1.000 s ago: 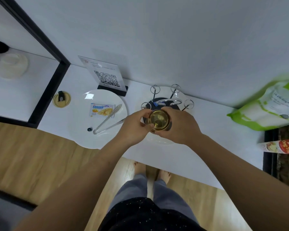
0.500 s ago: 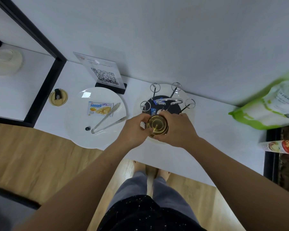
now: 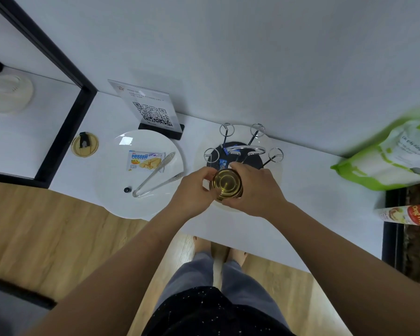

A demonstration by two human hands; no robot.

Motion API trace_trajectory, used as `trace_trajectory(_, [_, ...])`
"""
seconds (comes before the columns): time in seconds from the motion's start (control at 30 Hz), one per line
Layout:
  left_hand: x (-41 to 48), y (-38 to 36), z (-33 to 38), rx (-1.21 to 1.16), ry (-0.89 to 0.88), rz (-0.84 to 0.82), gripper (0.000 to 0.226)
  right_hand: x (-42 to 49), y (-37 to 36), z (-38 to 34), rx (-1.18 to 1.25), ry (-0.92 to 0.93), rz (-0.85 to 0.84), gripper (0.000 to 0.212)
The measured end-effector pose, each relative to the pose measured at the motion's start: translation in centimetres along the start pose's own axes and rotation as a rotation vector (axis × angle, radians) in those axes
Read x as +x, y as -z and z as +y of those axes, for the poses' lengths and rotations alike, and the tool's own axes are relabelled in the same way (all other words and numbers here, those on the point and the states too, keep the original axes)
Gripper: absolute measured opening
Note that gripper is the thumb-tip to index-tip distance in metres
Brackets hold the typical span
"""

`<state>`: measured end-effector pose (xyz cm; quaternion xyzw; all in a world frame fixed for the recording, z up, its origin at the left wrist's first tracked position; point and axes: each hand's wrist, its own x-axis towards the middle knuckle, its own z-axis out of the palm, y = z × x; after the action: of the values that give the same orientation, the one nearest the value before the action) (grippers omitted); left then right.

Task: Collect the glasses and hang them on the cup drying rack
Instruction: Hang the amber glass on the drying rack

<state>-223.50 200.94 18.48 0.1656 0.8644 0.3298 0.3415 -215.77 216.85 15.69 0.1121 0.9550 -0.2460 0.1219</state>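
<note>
An amber glass [image 3: 227, 185] is upside down, its round base facing me, over the near side of the cup drying rack [image 3: 243, 151]. My left hand [image 3: 194, 190] grips it from the left and my right hand [image 3: 255, 187] from the right. The rack is a chrome frame with several ring-tipped prongs and a top handle, standing on a black base inside a round white tray [image 3: 275, 173]. The prong beneath the glass is hidden by the glass and my hands. The other prongs in view carry nothing.
A white plate [image 3: 107, 180] left of the rack holds metal tongs [image 3: 155, 175] and a biscuit packet [image 3: 144, 161]. Behind it stands a QR-code sign [image 3: 153, 112]. A yellow lid [image 3: 85, 144] lies further left. A green bag [image 3: 388, 156] sits at right.
Both hands have brought the glass slightly further over the rack. The view has drifted a little.
</note>
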Motion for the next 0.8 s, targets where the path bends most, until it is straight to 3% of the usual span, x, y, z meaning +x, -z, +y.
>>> trace_trajectory(0.17, [-0.1,0.2,0.1,0.019,0.002,0.010,0.047,-0.3,0.5,-0.2,-0.027,-0.025,-0.019,0.099])
trace_trajectory(0.53, [-0.7,1.3,1.5,0.021,-0.060,0.046,0.046,-2.7,3.1,-0.8,0.009,-0.053,0.034,0.100])
trace_trajectory(0.8, [-0.8,2.1,4.1,0.162,-0.286,0.038,0.044,-5.9,5.3,-1.4,0.032,-0.165,0.158,0.083])
